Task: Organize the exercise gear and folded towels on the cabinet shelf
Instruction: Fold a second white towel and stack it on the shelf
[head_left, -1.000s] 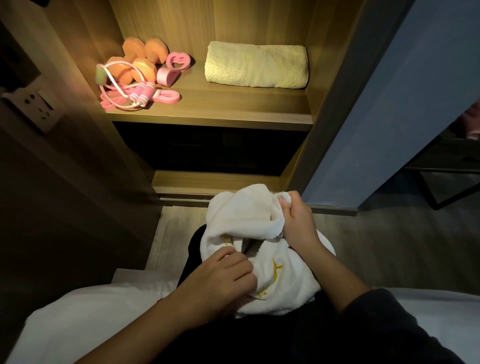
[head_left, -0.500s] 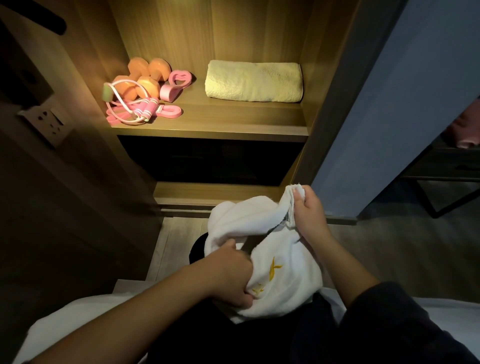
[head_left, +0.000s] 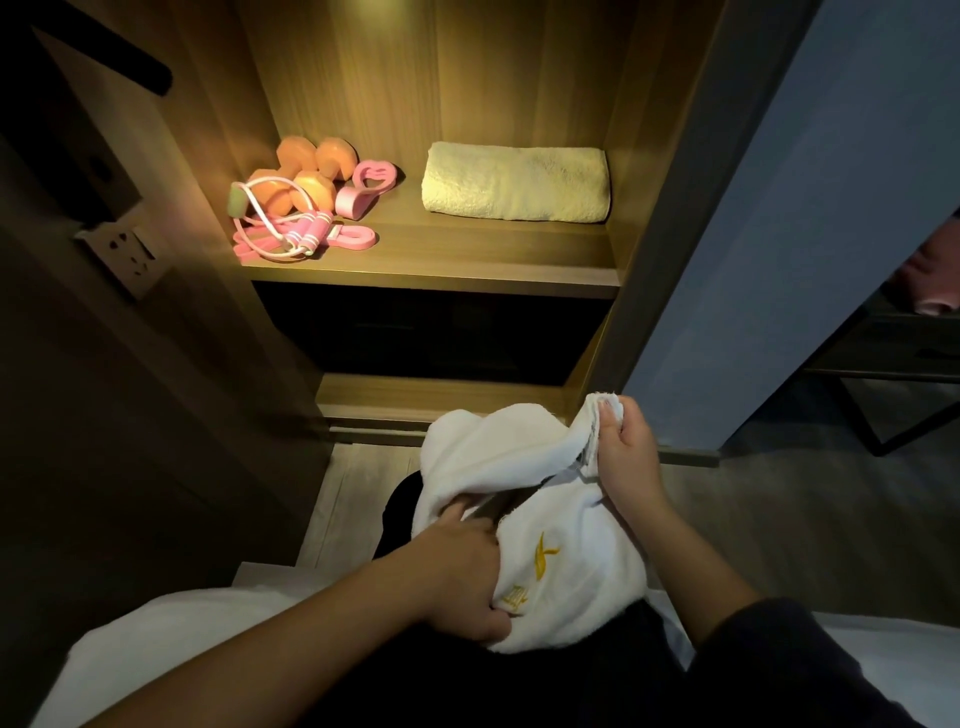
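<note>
A white towel (head_left: 566, 525) with yellow embroidery lies bunched on my lap. My left hand (head_left: 462, 577) grips its lower left part. My right hand (head_left: 623, 447) pinches a gathered corner at its upper right and holds it up. On the lit wooden cabinet shelf (head_left: 467, 260) a folded yellow towel (head_left: 514, 182) lies at the right. At the shelf's left sit orange dumbbells (head_left: 306, 176), a pink hand gripper (head_left: 363, 189) and a pink skipping rope (head_left: 285, 239) in a loose pile.
A blue cabinet door (head_left: 779, 234) stands open at the right. A wall socket (head_left: 124, 249) is mounted on the dark panel at the left. A dark lower compartment (head_left: 431, 338) lies under the shelf. White bedding (head_left: 171, 639) is beneath my arms.
My right hand has lifted the towel's corner up and to the right. My left hand has closed round the towel's lower part. The view has tilted so the shelf sits lower.
</note>
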